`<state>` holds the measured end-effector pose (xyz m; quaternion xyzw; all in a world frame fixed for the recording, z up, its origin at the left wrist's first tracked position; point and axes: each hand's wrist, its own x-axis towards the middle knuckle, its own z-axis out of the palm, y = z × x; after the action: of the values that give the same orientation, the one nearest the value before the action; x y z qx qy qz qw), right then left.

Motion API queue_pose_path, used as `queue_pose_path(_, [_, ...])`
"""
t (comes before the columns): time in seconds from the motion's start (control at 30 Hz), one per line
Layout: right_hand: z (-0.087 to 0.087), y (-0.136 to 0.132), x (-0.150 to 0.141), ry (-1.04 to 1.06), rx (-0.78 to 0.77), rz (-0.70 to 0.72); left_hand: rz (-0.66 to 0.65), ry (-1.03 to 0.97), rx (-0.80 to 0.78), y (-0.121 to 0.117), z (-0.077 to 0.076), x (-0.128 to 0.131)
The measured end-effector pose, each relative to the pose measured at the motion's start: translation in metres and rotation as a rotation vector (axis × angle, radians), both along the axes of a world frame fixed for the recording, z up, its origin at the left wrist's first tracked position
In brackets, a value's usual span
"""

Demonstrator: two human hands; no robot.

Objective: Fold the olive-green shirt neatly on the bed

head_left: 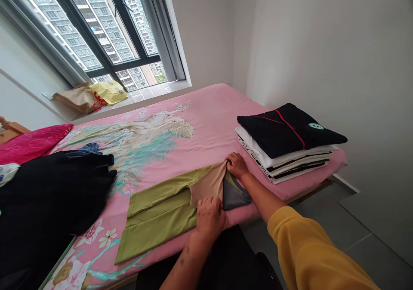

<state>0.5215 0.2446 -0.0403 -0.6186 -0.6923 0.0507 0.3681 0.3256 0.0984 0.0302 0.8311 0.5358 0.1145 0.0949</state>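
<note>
Two bare hands at the near edge of a bed point(209, 113) with a pink, flower-printed sheet. Under both hands, flat on the sheet: an olive-green garment point(158, 221) (two long leg-like strips, side by side), stretching out to the left of the left hand. Right between the hands, a tan section point(209, 186); just beside the right wrist, a dark grey section point(235, 195).

Right hand point(237, 165): reaches farther forward from a mustard-yellow sleeve point(300, 234), closes on the far corner of the tan fabric. Left hand point(211, 214): rests nearer the body, forearm bare, curls fingers down onto the near edge of the tan part; whether pinching or merely pressing, not clear from this angle.

To the right of the right hand, near: a neat stack of folded clothes point(290, 163), topped by a black garment point(274, 131) with red lines and a pale green round emblem. Well to the left of both hands: a loose heap of black clothing point(58, 191), with dark blue fabric point(92, 148) at the far side and a magenta pillow point(38, 143) beyond. Far ahead and leftward, on a windowsill: a brown paper bag point(77, 98) beside a yellow bag point(111, 93), beneath a window point(84, 27) onto tall apartment blocks.
</note>
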Motion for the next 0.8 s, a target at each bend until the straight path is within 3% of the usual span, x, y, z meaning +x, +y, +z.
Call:
queue_pose_path(0.1, [-0.001,0.001,0.001,0.047,0.009,0.003,-0.106,-0.071,-0.035,-0.001,0.01,-0.007])
queue_pose_path(0.2, [-0.001,0.001,0.002,0.099,0.024,0.017,-0.127,-0.131,-0.026,0.008,0.013,-0.01])
queue_pose_path(0.4, [-0.004,0.001,0.006,0.202,0.047,-0.005,-0.013,-0.17,0.104,0.053,-0.004,-0.022])
queue_pose_path(0.57, [-0.001,0.006,0.01,0.301,0.006,-0.114,0.131,-0.063,0.103,0.083,-0.003,-0.067])
queue_pose_path(0.7, [0.026,0.0,-0.027,0.343,-0.008,-0.149,0.195,-0.063,0.079,0.1,-0.005,-0.096])
queue_pose_path(0.8, [0.048,-0.017,-0.082,0.304,-0.006,0.018,0.143,-0.051,0.013,0.108,-0.013,-0.1])
